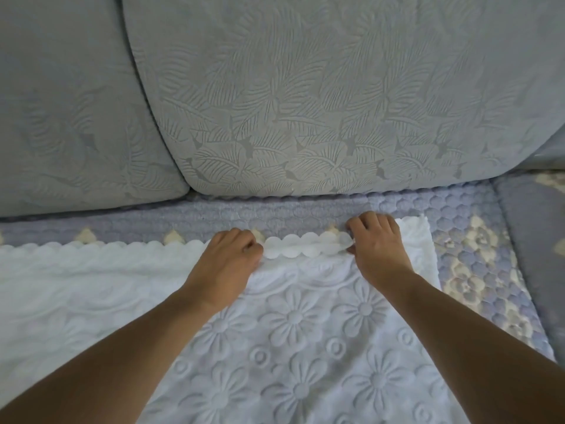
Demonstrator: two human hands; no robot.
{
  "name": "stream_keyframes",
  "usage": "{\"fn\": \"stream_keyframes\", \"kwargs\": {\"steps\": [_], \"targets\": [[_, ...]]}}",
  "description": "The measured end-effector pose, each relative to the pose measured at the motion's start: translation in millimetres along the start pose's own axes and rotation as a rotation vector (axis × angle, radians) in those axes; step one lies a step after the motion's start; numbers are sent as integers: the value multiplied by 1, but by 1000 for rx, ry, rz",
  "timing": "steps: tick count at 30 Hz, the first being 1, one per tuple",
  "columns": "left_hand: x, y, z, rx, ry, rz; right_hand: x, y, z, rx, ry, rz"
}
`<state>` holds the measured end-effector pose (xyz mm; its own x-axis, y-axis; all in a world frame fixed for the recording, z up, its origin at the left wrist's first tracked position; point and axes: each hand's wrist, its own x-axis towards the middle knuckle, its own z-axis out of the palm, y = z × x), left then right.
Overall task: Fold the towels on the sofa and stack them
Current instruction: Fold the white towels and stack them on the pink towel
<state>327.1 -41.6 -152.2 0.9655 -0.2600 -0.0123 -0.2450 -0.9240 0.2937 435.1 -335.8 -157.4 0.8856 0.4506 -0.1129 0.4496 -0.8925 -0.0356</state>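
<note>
Head view, white towel [305, 332] on quilted sofa seat [458, 215], both hands [232, 255] [377, 240] pinching its edge

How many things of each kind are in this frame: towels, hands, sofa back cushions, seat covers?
White embossed towel: 1
Hands, left hand and right hand, both pinching the towel's scalloped far edge: 2
Grey leaf-pattern back cushions: 2
Quilted purple seat cover: 1
Total: 6

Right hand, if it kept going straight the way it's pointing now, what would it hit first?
Probably the back cushion. The right hand, pinching the white towel by its scalloped edge, points across a strip of quilted seat cover toward it; depth is unclear.
</note>
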Motion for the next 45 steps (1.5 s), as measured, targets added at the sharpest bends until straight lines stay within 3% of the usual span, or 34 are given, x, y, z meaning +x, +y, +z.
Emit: {"fn": "stream_keyframes", "kwargs": {"steps": [5,8,11,14,17,19,23,27,30,33,38,43,45], "targets": [[0,6,1,-95,-9,-222,4,-5,-3,113,-17,61],[6,5,-1,-50,42,-219,11,-5,-7,196,13,55],[8,11,-7,-36,92,-167,6,4,-10,164,154,-104],[2,22,-19,-110,2,-109,-5,22,-19,75,252,-358],[-6,26,-24,-119,-168,-182,-19,33,-28,-12,142,-614],[-9,23,-22,-120,-202,-252,-23,37,-32,-23,71,-645],[8,16,-20,-206,-182,-422,0,66,-39,-27,-47,-410],[27,16,-13,-180,-256,-502,20,88,-53,251,-346,-67],[35,17,-10,-196,-283,-546,23,97,-55,270,-474,90],[36,16,-13,-249,-305,-582,24,107,-51,206,-487,234],[30,14,-27,-399,-302,-620,18,119,-58,661,-380,534],[27,11,-35,-329,-606,-592,10,121,-51,623,-406,504],[30,9,-31,-262,-589,-590,10,119,-44,579,-375,488]]}}
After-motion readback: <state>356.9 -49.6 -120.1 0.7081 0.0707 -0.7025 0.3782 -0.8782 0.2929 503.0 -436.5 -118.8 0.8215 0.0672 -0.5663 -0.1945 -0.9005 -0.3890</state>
